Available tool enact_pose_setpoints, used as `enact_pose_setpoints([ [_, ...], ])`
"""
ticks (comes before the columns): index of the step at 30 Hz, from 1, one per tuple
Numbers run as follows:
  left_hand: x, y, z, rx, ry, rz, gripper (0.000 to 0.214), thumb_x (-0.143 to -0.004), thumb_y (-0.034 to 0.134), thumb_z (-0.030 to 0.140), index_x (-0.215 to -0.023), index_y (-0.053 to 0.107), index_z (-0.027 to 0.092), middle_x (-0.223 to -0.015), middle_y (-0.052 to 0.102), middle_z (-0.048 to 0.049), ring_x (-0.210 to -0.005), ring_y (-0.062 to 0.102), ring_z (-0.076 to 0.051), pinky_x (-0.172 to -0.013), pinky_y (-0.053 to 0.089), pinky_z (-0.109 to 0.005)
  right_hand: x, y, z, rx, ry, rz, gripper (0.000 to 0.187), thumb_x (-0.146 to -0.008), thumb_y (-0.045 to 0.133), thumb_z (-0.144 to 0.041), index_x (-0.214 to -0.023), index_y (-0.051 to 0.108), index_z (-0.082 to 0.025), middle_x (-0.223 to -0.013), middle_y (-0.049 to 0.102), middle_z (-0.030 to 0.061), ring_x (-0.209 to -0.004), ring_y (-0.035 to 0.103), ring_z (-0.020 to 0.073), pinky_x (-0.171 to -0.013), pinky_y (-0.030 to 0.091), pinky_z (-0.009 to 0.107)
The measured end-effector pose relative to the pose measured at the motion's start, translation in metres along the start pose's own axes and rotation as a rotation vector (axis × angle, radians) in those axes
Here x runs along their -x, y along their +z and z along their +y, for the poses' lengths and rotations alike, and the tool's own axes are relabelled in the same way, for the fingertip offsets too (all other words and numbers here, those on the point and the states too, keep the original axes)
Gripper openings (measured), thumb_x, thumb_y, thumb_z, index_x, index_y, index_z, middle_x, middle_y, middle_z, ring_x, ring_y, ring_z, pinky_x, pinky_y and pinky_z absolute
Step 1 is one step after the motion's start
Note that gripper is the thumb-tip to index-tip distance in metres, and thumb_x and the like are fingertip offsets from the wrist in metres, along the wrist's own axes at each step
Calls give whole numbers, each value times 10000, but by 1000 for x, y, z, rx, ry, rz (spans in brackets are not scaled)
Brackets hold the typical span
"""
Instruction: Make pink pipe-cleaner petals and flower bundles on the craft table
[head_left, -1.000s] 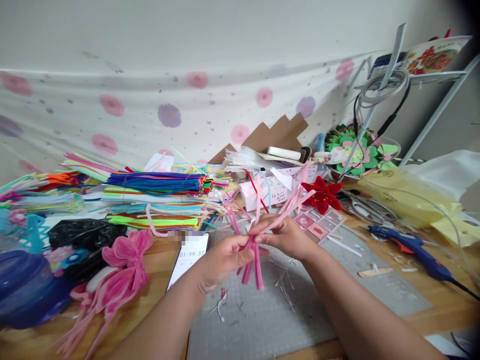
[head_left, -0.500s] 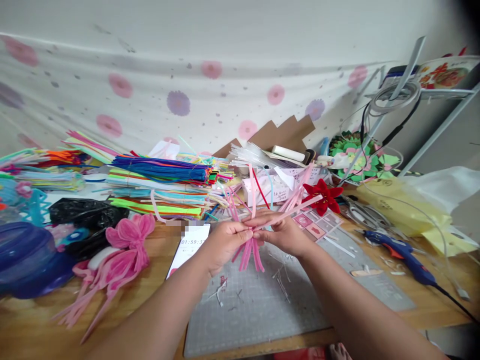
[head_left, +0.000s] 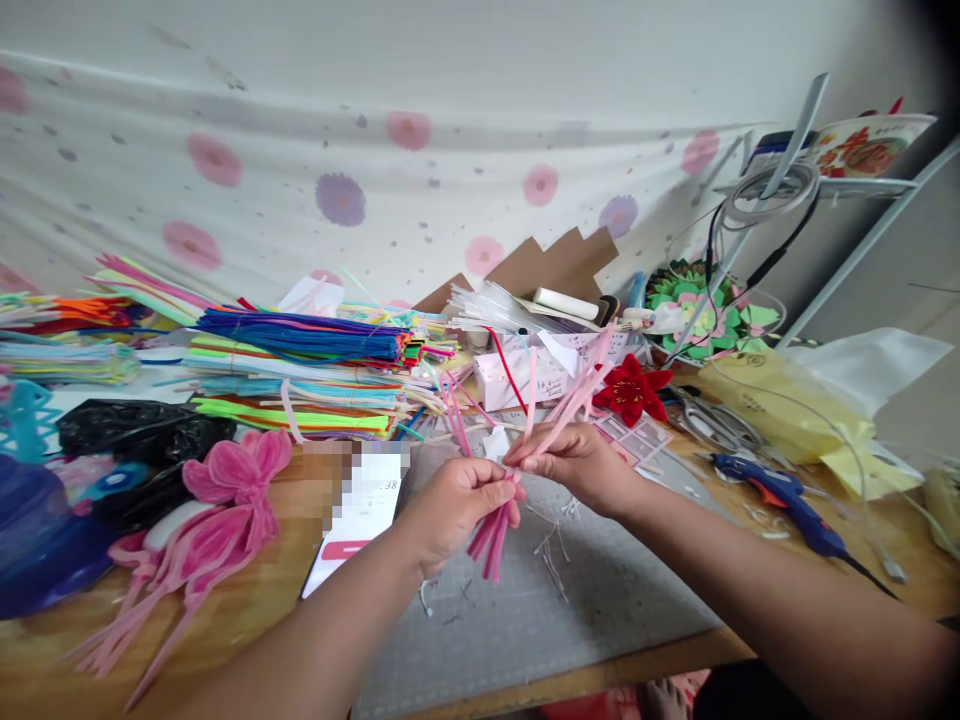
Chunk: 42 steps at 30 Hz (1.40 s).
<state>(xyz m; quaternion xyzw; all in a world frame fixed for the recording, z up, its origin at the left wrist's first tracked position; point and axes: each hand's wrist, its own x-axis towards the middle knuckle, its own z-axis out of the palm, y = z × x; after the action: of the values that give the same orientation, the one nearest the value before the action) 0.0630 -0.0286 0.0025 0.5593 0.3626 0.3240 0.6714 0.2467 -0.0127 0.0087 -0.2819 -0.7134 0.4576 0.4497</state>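
Both hands meet over the grey cutting mat (head_left: 600, 590). My left hand (head_left: 469, 505) is closed round a bunch of pink pipe cleaners (head_left: 491, 545), whose darker pink ends hang below the fingers. My right hand (head_left: 581, 465) pinches pale pink pipe cleaners (head_left: 570, 405) right beside the left fingertips; their long ends slant up and to the right. The exact point where the strands cross is hidden by my fingers. A finished-looking pink pipe-cleaner flower (head_left: 232, 500) lies on the table to the left.
Stacked bundles of coloured pipe cleaners (head_left: 300, 340) stand at the back left. A phone (head_left: 360, 520) lies left of my hands. To the right are a red flower (head_left: 631, 388), scissors (head_left: 712, 420) and a blue glue gun (head_left: 780, 500) with its cord. White scraps (head_left: 551, 560) litter the mat.
The right hand has turned, and the pale strands it holds now point more steeply upward. The hanging ends under the left hand have swung left. The whole view has shifted slightly.
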Motion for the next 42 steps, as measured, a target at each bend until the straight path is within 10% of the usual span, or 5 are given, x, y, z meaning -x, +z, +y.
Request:
enact_pose_setpoints([
  [11, 6, 11, -1, 56, -111, -79, 248, -698, 668, 360, -682, 649, 114, -558, 624, -27, -502, 500, -88, -503, 314, -205, 29, -15, -24, 1152, -485, 8, 274, -814, 612, -366, -1082, 658, -336, -1149, 560, 87, -1100, 453, 287, -929, 373, 514],
  [18, 6, 21, -13, 144, -227, -242, 393, -534, 756, 505, -597, 616, 143, -559, 568, 8, -449, 487, -90, -492, 367, -237, 48, -20, -36, 1149, -684, -380, 342, -925, 395, -232, -1221, 562, -262, -1014, 697, 44, -994, 606, 184, -942, 460, 351],
  [25, 13, 27, -11, -94, -205, -316, 363, -626, 686, 526, -613, 615, 170, -553, 551, 11, -488, 498, -110, -512, 396, -246, 89, -23, -16, 1004, -471, -246, 321, -868, 468, -410, -1163, 584, -360, -954, 698, 51, -912, 627, 238, -787, 510, 376],
  [36, 18, 31, 16, -1435, 730, -114, 228, -836, 454, 184, -709, 643, 195, -617, 634, -54, -611, 506, -173, -797, 291, -417, 62, -2, -20, 665, -81, -67, 146, -871, 483, -230, -760, 576, -237, -658, 610, 20, -559, 567, 138, -480, 454, 238],
  [42, -3, 53, 71, -1639, 1036, -252, 339, -865, 374, 133, -721, 670, 214, -623, 608, -57, -614, 463, -177, -761, 300, -370, 64, -3, -36, -45, 265, 184, 182, -805, 597, -334, -694, 568, -194, -555, 539, -1, -473, 504, 107, -437, 438, 214],
])
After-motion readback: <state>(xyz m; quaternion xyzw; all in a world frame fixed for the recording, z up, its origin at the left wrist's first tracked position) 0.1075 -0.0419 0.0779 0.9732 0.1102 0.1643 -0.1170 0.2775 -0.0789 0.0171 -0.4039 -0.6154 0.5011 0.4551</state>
